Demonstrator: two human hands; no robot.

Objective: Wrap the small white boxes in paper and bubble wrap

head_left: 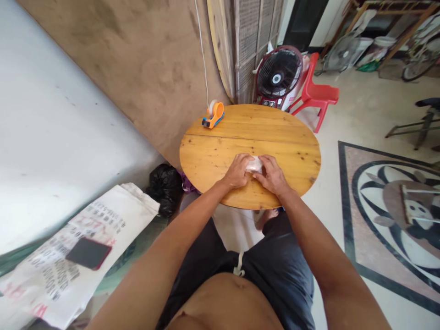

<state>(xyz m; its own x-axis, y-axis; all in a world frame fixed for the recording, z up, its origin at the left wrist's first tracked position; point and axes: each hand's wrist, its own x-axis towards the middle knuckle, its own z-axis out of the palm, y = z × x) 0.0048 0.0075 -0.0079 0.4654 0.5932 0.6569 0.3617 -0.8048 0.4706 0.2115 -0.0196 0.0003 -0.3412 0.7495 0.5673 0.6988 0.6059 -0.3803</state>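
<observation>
My left hand (237,172) and my right hand (273,174) rest together near the front edge of a round wooden table (292,137). Between them they grip a small white crumpled thing (255,164), perhaps plastic or paper; most of it is hidden by the fingers. Both hands have their fingers curled round it. An orange and blue tape dispenser (213,114) stands at the far left rim of the table, well away from both hands.
A black floor fan (277,75) and a red plastic chair (316,94) stand behind the table. A black bag (165,185) lies on the floor at its left. A printed white sack (68,256) with a dark flat object (88,253) lies at lower left.
</observation>
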